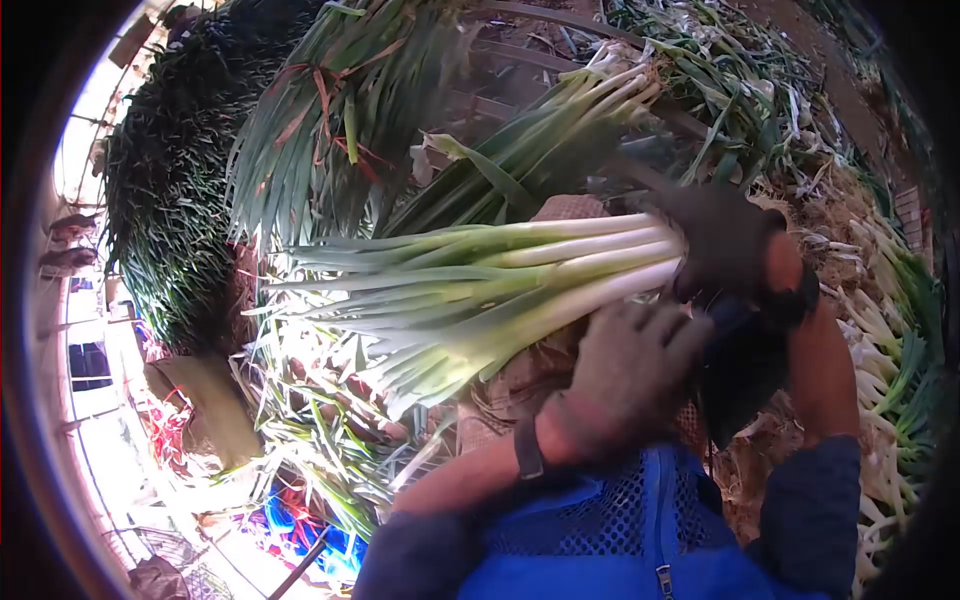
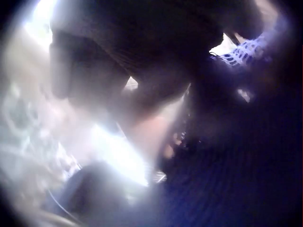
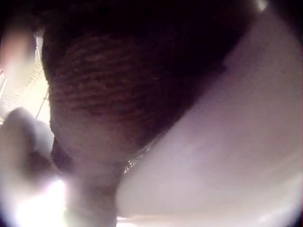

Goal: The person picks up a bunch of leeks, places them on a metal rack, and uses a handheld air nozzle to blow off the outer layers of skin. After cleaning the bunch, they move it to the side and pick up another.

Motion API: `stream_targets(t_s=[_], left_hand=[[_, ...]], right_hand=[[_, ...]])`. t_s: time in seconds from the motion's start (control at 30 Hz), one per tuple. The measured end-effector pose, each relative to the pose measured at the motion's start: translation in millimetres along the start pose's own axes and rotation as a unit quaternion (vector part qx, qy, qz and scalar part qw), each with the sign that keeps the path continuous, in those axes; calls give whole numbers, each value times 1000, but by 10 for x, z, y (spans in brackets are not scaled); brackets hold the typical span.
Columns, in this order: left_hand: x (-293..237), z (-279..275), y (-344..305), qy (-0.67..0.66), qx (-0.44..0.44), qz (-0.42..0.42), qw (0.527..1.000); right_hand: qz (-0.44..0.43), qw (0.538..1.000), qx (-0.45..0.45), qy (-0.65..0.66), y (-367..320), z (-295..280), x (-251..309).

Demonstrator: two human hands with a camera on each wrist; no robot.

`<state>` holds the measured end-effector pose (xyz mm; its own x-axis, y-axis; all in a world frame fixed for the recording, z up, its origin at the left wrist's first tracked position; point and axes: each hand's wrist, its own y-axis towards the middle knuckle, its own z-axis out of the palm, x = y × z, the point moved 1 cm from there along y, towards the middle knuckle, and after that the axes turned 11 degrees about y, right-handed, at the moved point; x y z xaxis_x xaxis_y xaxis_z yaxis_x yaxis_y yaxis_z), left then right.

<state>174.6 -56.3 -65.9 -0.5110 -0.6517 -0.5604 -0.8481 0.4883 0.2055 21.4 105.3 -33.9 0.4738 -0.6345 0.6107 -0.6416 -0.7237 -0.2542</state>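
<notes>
A bunch of long green onions (image 1: 560,265) lies sideways across the person's front, white ends to the right and leaves fanning left. My gloved right hand (image 1: 720,235) grips the bunch at its white ends, covering their tips. In the right wrist view, the dark ribbed glove (image 3: 109,90) lies against a large pale surface. My gloved left hand (image 1: 635,370) is just below the white stalks, close to the right hand, its back facing up and its fingers bent. I cannot tell whether it pinches anything; the left wrist view is dark and blurred.
Bundled green onions (image 1: 370,110) stand behind, one tied with red string. A big dark green heap (image 1: 190,180) rises at the left. Loose onions (image 1: 880,400) lie along the right, and leaf scraps (image 1: 330,430) at lower left near an olive sack-like thing (image 1: 205,410).
</notes>
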Motion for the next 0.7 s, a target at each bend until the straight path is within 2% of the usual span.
stream_targets(t_s=[0.03, 0.07, 0.1, 0.13, 0.2, 0.23, 0.27, 0.3, 0.33, 0.37, 0.43, 0.47, 0.5, 0.63, 0.7], left_hand=[[-38, 70, -44, -73, 51, -7, 996], [-10, 183, -91, -260, 114, -57, 957], [30, 277, -98, -417, 158, -166, 880], [102, 346, -76, -555, 196, -266, 764], [555, 682, -168, -479, 63, -94, 870], [617, 738, -173, -530, 30, -82, 844], [668, 765, -162, -578, -2, -68, 813], [659, 826, -169, -704, 3, -130, 698], [634, 851, -169, -806, 14, -189, 561], [659, 857, -180, -834, 17, -222, 504], [681, 816, -198, -783, 35, -257, 565], [743, 769, -257, -740, 46, -271, 614], [620, 832, -65, -711, 92, -268, 643], [690, 658, 175, -548, 131, -272, 780], [698, 540, 431, -467, 144, -259, 833]], right_hand=[[32, 999, 20, 22, 2, -52, 61], [61, 997, 36, 37, 8, -90, 121], [68, 996, 42, 36, 11, -112, 170], [40, 999, 27, 11, -29, -101, 152], [-29, 998, -9, -55, -143, -84, 110], [-67, 993, -28, -95, -213, -80, 95], [-63, 993, -38, -91, -267, -73, 89], [-58, 993, -48, -87, -314, -65, 91], [-51, 993, -61, -85, -354, -53, 84], [-43, 994, -61, -82, -325, 2, 70], [-92, 979, -150, -101, -345, 99, 52], [-67, 990, -99, -81, -378, 43, 109], [-37, 989, -118, -85, -602, 31, 36], [-82, 978, -165, -93, -91, 465, 232], [-108, 967, -193, -129, 115, 466, 293]])
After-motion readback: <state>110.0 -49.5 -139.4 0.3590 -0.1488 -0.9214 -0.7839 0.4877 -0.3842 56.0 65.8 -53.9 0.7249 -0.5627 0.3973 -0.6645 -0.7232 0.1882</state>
